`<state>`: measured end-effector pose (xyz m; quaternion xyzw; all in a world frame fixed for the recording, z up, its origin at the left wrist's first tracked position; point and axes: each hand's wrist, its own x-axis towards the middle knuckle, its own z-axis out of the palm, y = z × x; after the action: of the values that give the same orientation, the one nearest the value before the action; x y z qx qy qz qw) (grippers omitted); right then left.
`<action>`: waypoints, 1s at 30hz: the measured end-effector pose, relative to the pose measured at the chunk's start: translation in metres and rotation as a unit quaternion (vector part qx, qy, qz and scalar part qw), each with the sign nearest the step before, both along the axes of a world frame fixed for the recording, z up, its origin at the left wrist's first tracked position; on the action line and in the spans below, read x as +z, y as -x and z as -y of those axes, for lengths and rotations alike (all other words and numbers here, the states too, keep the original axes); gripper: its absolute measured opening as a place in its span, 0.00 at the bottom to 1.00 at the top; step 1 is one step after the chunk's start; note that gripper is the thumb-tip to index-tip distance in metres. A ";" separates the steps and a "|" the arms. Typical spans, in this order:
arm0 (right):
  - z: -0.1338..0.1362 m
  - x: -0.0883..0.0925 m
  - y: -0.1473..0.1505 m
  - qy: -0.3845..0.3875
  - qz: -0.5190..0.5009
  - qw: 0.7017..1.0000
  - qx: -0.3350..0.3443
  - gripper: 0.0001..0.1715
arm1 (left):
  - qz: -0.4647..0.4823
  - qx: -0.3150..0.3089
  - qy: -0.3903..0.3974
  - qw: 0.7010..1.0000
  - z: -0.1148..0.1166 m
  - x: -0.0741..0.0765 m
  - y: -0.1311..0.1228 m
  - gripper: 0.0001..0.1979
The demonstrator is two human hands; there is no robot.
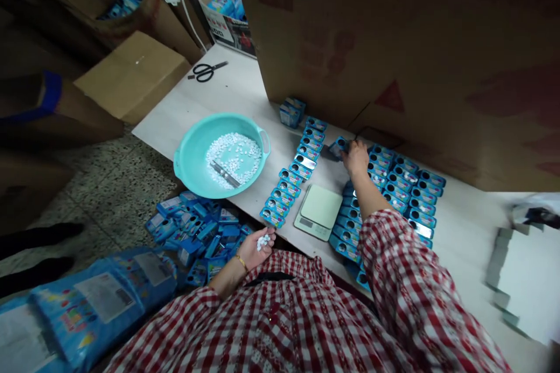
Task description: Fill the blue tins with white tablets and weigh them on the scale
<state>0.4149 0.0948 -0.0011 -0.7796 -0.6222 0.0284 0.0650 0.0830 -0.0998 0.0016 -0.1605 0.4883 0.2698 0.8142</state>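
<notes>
Pellets (263,241): small, white, a little heap lying in the upturned palm of the left hand; many more lie loose in the basin.
Left hand (252,250): cupped palm up near the table's front edge, fingers together and curled round the heap, a gold-coloured bangle (241,261) on the wrist.
Right hand (356,158): stretched across the table, fingertips touching the right side of a blue box (338,147); I cannot tell whether they are clamped on it.
Blue box: left of the right-hand rows, near the large carton (371,29) at the back.
Left row (289,187): blue boxes with dark round openings, lined up from the front edge toward the back, between basin and scale.
Right-hand rows (396,191): more such boxes, standing close together, partly hidden by the right forearm.
Scale (319,210): pale green, flat on the table, between the two groups.
Basin (188,151): turquoise, at the left, with a metal strip (225,175) lying among its pellets.
Scissors (205,72): black-handled, on the table's far left part.
Pile (196,233): jumbled blue boxes below the table's edge, beside a blue printed bag (111,297).
</notes>
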 end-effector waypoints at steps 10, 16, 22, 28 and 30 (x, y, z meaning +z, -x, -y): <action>0.019 0.014 -0.024 -0.071 -0.082 0.992 0.067 0.23 | -0.009 -0.019 0.004 1.000 0.000 -0.002 -0.004 0.08; 0.219 0.048 -0.001 0.030 -0.022 0.980 0.195 0.13 | 0.009 -0.073 -0.009 0.997 -0.008 0.000 -0.013 0.09; 0.295 0.021 0.038 0.104 0.069 0.974 0.189 0.11 | 0.041 -0.136 -0.019 0.990 -0.009 0.006 -0.028 0.08; 0.285 0.051 0.053 0.072 0.057 0.983 0.160 0.11 | 0.041 -0.152 -0.022 0.987 -0.006 0.010 -0.028 0.08; 0.273 0.061 0.061 0.068 0.044 0.983 0.167 0.12 | 0.038 -0.150 -0.020 0.988 -0.006 0.011 -0.026 0.09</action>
<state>0.3537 -0.1779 0.0604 -0.6678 -0.7426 0.0466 -0.0212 0.1091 -0.0939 0.0125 -0.0792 0.4696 0.1486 0.8667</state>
